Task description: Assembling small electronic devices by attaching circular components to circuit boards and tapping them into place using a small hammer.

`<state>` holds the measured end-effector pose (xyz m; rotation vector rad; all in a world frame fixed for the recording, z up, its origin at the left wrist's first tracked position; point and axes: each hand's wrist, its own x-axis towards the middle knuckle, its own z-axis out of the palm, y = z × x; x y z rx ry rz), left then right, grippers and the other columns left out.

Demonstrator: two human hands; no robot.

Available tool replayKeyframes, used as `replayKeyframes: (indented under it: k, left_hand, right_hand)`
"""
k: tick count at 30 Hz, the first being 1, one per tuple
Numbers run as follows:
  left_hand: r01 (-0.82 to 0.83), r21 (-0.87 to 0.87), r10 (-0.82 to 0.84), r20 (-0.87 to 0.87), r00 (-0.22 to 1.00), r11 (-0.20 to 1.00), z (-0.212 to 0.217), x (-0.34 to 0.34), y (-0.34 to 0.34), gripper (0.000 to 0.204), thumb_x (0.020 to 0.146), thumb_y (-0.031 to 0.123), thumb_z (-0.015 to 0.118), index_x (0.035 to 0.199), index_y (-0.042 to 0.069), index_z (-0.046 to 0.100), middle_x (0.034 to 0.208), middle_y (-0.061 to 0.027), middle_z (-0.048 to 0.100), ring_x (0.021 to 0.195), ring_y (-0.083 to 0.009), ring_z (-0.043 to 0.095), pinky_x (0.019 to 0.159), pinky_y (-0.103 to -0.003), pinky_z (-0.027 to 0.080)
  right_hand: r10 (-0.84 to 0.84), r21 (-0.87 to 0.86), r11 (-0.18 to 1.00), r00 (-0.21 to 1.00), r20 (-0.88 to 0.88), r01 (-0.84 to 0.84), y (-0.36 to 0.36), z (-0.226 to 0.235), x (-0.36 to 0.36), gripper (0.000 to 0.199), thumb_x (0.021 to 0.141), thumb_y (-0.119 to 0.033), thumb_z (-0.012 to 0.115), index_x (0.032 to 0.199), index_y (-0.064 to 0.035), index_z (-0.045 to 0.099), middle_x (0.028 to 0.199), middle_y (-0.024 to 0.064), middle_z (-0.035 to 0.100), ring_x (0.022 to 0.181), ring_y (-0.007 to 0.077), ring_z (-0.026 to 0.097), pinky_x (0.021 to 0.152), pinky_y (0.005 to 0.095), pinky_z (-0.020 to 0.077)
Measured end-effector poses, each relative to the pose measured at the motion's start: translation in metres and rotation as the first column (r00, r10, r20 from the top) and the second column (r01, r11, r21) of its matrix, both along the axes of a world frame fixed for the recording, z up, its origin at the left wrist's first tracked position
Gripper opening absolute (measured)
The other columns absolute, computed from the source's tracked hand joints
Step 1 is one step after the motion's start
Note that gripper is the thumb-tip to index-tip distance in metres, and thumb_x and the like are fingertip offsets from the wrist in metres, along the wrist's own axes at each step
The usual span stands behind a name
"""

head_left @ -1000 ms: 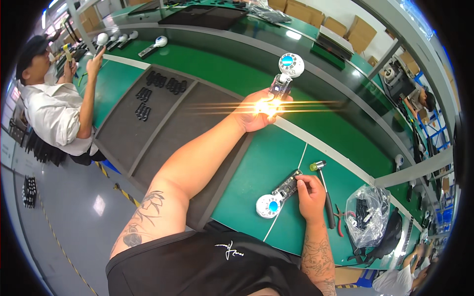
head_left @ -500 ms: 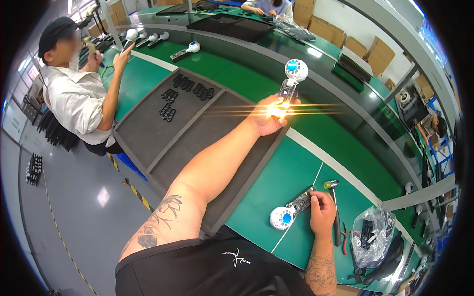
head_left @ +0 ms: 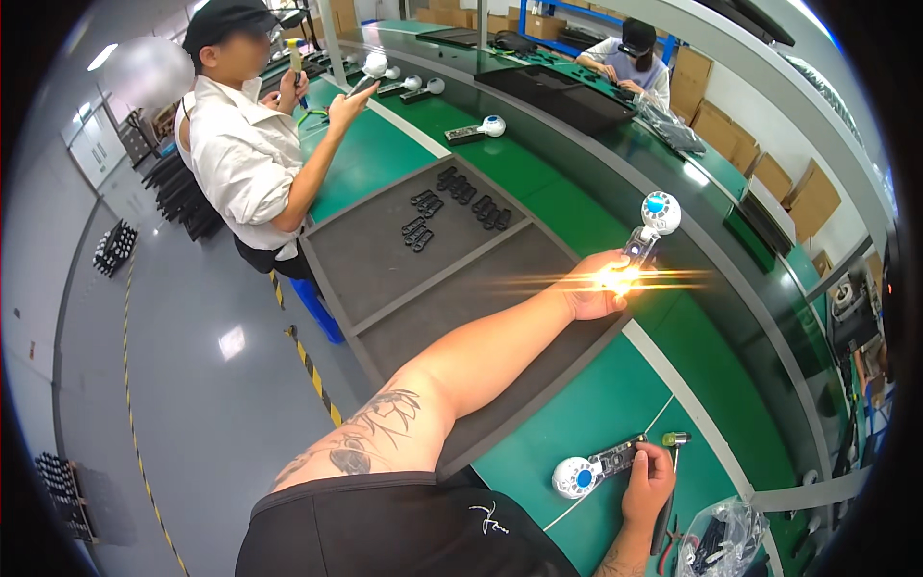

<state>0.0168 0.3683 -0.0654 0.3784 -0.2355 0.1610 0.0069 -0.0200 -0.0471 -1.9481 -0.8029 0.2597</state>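
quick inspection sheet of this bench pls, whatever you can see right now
surface: green work mat with a white line across it, beside a dark grey foam tray
job's things: white round-headed handheld device with blue centre, held out, bright glare at its handle; a second one like it lying on the mat
clutter: small black parts on the tray; clear plastic bag of parts; small hammer
hands: left hand grips the raised device; right hand rests on the lying one
cables: nothing seen
surroundings: two other people at benches; cardboard boxes
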Motion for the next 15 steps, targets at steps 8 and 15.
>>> replayKeyframes:
  k: [8,15]
  left_hand:
    - [-0.086,0.080,0.088,-0.024,0.996,0.993,-0.0003,-0.0005,0.0015,0.045,0.100,0.023,0.061,0.140,0.005,0.059,0.126,-0.0126,0.072,0.090,-0.0174,0.071,0.053,-0.023,0.049]
    - [-0.068,0.060,0.070,-0.025,0.997,0.996,0.0023,0.0016,-0.0080,0.047,0.098,0.022,0.063,0.142,0.004,0.058,0.127,-0.0130,0.072,0.090,-0.0180,0.071,0.054,-0.023,0.050]
  right_hand:
    - [0.005,0.035,0.999,0.999,-0.051,-0.003,0.0009,-0.0012,0.0009,0.014,0.097,-0.008,0.063,0.104,-0.0011,0.074,0.096,0.0067,0.066,0.085,0.0179,0.057,0.078,0.0296,0.0469]
    - [-0.006,0.055,0.998,1.000,-0.015,0.007,-0.0041,0.0038,-0.0038,0.014,0.097,-0.007,0.064,0.104,-0.0011,0.074,0.094,0.0066,0.066,0.082,0.0178,0.056,0.076,0.0292,0.0461]
